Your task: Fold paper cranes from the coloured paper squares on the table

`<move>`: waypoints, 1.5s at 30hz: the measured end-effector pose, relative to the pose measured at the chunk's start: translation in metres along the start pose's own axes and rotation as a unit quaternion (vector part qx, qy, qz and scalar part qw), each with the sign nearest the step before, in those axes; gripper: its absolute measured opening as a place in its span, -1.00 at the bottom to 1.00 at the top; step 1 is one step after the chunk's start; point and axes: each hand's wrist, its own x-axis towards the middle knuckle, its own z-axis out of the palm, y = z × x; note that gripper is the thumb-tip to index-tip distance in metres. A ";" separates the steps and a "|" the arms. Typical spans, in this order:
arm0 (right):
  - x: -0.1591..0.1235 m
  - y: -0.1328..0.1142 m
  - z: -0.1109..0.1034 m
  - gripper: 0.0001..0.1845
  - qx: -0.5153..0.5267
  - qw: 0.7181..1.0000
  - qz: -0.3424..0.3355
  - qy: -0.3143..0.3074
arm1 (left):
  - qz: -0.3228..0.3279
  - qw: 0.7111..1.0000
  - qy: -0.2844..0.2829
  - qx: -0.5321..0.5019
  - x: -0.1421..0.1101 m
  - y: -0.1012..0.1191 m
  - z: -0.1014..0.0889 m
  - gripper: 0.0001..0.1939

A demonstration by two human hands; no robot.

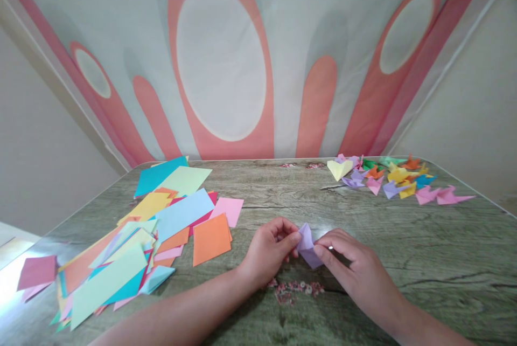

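Observation:
A small piece of folded purple paper (309, 249) is held between my two hands, just above the wooden table near its front middle. My left hand (275, 246) pinches its left edge between thumb and fingers. On the other side, my right hand (350, 261) grips the right edge with thumb and forefinger. The paper has a pointed top and several creases; parts of its edges are hidden behind my fingertips.
On the left lies a spread pile of coloured paper sheets, with an orange square (212, 239) nearest my left hand. Several folded paper figures, such as a pink one (452, 196), sit at the back right. A printed wall sheet (288, 92) hangs behind the wooden table (274, 189).

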 end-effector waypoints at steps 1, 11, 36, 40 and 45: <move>0.000 -0.001 -0.001 -0.74 0.009 1.000 0.020 -0.009 | -0.001 1.000 0.001 0.000 0.000 0.000 0.001 -0.76; 0.002 -0.003 -0.003 -0.69 0.083 0.987 0.125 -0.058 | 0.004 0.999 -0.001 -0.034 -0.005 0.003 0.005 -0.78; 0.005 0.004 -0.003 -0.71 0.268 0.946 0.165 -0.084 | -0.009 0.997 -0.068 -0.036 -0.006 0.001 0.005 -0.73; 0.005 0.004 -0.002 -0.66 0.243 0.953 0.161 -0.079 | -0.005 0.997 -0.064 -0.033 -0.006 0.001 0.005 -0.74; 0.005 0.001 -0.003 -0.67 0.236 0.955 0.163 -0.079 | 0.001 0.998 -0.060 -0.026 -0.006 0.001 0.004 -0.75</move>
